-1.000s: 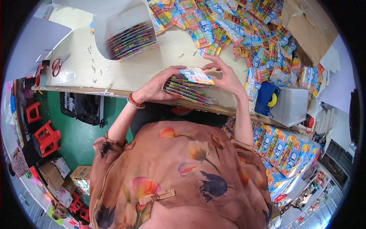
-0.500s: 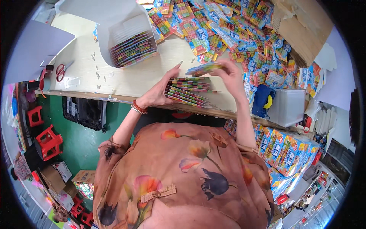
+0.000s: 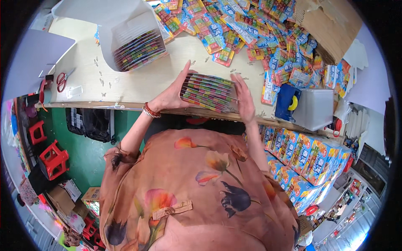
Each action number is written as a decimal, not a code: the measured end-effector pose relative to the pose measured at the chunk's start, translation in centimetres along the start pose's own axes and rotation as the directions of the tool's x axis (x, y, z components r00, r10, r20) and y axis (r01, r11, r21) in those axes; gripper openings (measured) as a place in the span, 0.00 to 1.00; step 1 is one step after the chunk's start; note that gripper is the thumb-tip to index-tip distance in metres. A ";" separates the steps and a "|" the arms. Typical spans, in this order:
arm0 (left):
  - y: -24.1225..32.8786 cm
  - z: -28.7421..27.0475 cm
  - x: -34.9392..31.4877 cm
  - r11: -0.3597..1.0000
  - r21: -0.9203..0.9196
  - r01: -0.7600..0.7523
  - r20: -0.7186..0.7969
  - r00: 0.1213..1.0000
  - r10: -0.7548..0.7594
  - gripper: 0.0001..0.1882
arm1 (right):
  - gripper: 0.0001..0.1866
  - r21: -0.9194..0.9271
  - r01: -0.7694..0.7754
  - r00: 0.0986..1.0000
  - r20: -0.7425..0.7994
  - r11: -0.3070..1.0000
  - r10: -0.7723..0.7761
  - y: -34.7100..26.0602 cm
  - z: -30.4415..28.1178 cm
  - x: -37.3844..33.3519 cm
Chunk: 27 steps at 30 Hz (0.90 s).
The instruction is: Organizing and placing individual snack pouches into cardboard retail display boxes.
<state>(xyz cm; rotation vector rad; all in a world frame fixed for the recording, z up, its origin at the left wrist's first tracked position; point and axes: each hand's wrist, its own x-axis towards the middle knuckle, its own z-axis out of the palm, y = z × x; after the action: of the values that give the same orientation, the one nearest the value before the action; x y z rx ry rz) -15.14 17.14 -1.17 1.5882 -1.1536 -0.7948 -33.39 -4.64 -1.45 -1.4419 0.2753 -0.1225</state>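
Observation:
A stack of flat, colourful blister packets (image 3: 207, 93) stands on edge over the table's near side, between my two hands. My left hand (image 3: 171, 97) is closed round its left end, thumb pointing up and away. My right hand (image 3: 246, 100) presses against the right end with its fingers fairly straight, so the stack is squeezed between both palms. Beyond my left hand, an open white carton (image 3: 94, 16) holds a row of similar packets (image 3: 140, 50) packed on edge.
Loose packets (image 3: 234, 31) lie heaped at the far right beside a cardboard box (image 3: 331, 31). A blue tape dispenser (image 3: 286, 104) and a translucent bin (image 3: 315, 108) stand at right. Red-handled scissors (image 3: 63, 81) lie at left. Printed cartons (image 3: 293, 157) are stacked below the table's edge.
My right hand has brought its packets down to the stack and now presses on the right end. The stack is more even and compact, and my left hand still holds its left end.

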 end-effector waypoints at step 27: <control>-1.5 -1.7 -3.4 0.991 0.129 -0.022 -0.232 0.971 0.052 0.71 | 0.39 0.030 0.005 1.000 -0.005 1.000 -0.005 1.1 4.4 3.2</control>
<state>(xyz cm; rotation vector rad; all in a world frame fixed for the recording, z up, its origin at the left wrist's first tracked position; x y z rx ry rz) -14.35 21.04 -2.24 1.7082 -1.0739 -0.5006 -29.21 -1.09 -2.42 -1.4126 0.2725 -0.1338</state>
